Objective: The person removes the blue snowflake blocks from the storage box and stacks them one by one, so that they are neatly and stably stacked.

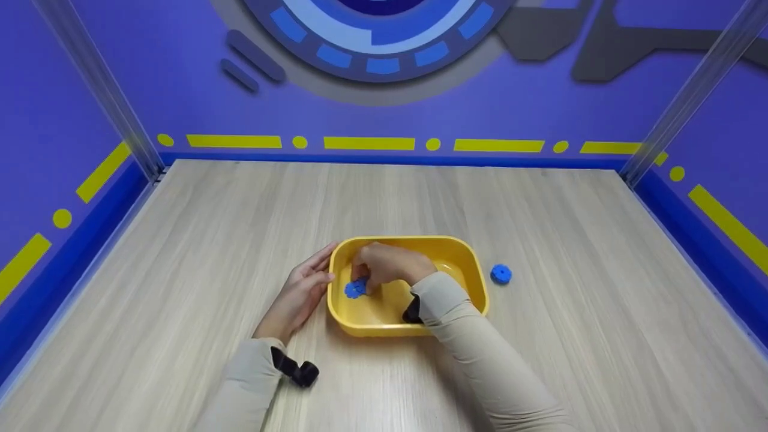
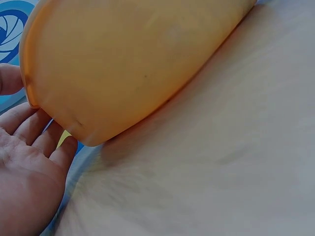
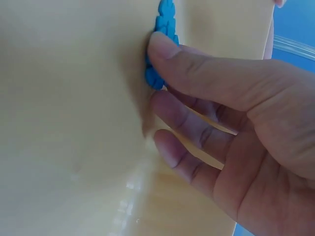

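A yellow rectangular bin (image 1: 384,330) stands on the table. At its left end my left hand (image 1: 300,294) holds the rim, the thumb at the edge and the fingers along the outer wall (image 2: 123,64). My right hand (image 1: 387,263) reaches down inside, near the left end. Its thumb and fingers pinch blue scalloped discs (image 3: 165,24) low in the bin; one disc (image 1: 354,290) shows beside the fingertips in the head view. The fingers partly hide them, so how many there are cannot be told.
Another blue scalloped disc (image 1: 501,274) lies on the wooden table (image 1: 240,204) just right of the bin. Purple and blue panels (image 1: 384,114) with yellow marks enclose the table at the back and both sides.
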`<state>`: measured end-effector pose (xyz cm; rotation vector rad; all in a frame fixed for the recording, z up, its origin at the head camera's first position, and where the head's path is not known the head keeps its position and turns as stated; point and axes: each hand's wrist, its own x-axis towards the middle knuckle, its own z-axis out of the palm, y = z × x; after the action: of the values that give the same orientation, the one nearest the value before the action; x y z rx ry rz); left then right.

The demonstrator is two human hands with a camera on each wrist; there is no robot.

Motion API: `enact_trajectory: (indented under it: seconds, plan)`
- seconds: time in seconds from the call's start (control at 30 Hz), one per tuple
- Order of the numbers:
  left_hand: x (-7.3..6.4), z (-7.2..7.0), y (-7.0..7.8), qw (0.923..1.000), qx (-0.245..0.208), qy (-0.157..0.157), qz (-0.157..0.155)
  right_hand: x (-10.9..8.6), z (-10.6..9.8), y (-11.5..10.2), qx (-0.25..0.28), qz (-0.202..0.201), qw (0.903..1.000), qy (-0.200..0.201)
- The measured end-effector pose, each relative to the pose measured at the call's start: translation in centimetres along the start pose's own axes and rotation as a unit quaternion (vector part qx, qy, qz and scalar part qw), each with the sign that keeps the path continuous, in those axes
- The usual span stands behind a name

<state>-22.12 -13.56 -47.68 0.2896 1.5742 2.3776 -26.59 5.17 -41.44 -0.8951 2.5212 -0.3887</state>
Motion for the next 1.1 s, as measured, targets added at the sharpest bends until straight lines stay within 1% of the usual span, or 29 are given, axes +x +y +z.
enact_trajectory:
  seconds: [0.2,0.43,0.57,0.77,1.1]
  plan:
    - [0.0,0.0,0.0,1.0,-0.003,-0.001,-0.001,-0.5,-0.5,0.1,-0.008,0.015,0.9998,-0.005]
    - [0.0,-0.1,0.0,1.0,0.007,-0.001,-0.002,-1.3,-1.3,0.6,-0.007,-0.018,0.9998,-0.006]
    - [0.1,-0.1,-0.1,1.0,0.004,0.003,-0.001,-1.9,-1.8,0.7,0.0,-0.015,0.9999,-0.007]
    - [0.1,0.0,-0.1,1.0,0.001,0.009,0.003,-2.8,-2.5,0.7,0.005,0.002,1.0,-0.006]
    - [0.1,0.1,-0.1,0.9999,-0.007,0.014,0.002,-4.6,-3.6,1.1,-0.006,0.009,0.9998,0.015]
